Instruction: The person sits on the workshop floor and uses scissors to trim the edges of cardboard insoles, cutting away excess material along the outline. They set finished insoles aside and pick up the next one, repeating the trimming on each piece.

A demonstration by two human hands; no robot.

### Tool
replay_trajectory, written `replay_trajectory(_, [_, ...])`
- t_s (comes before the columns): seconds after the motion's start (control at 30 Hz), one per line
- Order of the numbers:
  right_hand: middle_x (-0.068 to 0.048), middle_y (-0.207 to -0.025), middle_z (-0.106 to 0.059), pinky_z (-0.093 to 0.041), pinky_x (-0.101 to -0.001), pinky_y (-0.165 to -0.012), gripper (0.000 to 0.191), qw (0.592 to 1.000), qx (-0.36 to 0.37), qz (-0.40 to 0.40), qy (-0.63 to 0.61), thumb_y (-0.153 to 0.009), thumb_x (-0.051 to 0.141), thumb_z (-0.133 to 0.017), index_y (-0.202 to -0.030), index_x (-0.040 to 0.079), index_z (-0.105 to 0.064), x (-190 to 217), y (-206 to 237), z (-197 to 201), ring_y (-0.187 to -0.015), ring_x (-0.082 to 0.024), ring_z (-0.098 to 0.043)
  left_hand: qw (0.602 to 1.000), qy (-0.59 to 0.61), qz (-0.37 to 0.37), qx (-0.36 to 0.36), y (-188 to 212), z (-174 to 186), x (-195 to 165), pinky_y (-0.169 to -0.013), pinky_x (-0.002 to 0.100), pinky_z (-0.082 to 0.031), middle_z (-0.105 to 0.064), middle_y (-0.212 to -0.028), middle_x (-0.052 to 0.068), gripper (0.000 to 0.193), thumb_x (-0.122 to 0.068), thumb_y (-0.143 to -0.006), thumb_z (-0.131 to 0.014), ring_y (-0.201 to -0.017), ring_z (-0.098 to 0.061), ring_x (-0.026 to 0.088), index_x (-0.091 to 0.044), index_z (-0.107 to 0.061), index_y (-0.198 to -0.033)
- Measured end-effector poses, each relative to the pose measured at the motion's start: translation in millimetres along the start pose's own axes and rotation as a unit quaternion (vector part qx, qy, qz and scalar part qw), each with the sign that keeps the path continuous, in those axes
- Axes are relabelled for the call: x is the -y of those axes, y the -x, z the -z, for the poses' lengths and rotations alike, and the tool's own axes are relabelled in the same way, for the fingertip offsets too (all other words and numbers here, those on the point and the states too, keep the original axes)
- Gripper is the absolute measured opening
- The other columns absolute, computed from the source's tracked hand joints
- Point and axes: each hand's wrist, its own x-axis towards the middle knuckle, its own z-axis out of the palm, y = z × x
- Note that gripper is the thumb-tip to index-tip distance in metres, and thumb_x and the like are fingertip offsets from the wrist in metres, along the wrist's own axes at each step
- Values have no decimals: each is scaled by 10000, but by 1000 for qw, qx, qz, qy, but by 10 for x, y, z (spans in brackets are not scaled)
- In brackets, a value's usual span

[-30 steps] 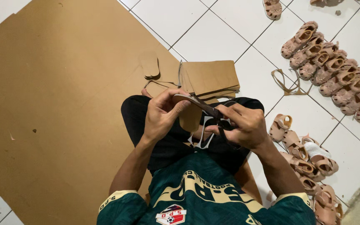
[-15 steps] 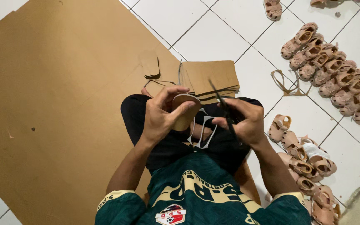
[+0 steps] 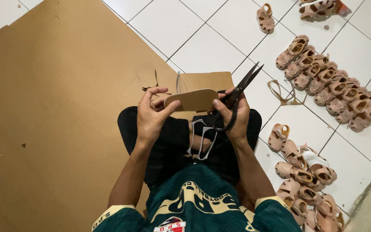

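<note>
This looks like a small home shoemaking workshop, set up on a floor (image 3: 202, 38) of white tiles rather than at a desk. Rows of small tan sandals (image 3: 331, 83) lie lined up on the tiles, with more sandals heaped in a pile (image 3: 301, 172) near the seated person, and a large sheet of brown cardboard (image 3: 52, 111) is spread over the floor with shapes cut out of its edge. Black scissors (image 3: 237, 92), a cut sole-shaped piece (image 3: 192, 99) and a loose strap (image 3: 282, 92) point to handwork on footwear.
</note>
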Motion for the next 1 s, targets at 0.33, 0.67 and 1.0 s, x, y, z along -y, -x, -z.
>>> replay_trajectory(0.33, [-84,-1034,-624,-618,-337,-817,334,995,16,-1,103,-933,11,-753,-1182,17,-531,-149,170,35,-904,-181,-693,992,107,-50,-46,-23,-95,242,-891,306,-622,-733,-1056,137,329,-18,-914,-771,-977,-727,159,55,-600,-1185])
replay_trajectory(0.67, [-57,-1002,-703,-586,-256,-747,261,994,11,-109,30,-973,180,-672,-1145,41,-532,-107,147,-166,-888,-123,-708,953,-131,-273,17,102,-89,238,-1204,432,-446,-595,-1409,124,222,16,-843,-802,-1473,-435,321,-123,-739,-1006])
replay_trajectory(1.0, [-4,-988,-630,-541,-227,-772,303,990,97,-6,105,-950,77,-790,-1144,58,-558,57,19,-231,-871,-76,-627,987,16,-157,1,88,-96,439,-1190,413,-460,-461,-1555,123,294,11,-1044,-558,-1487,-471,298,-95,-617,-1312])
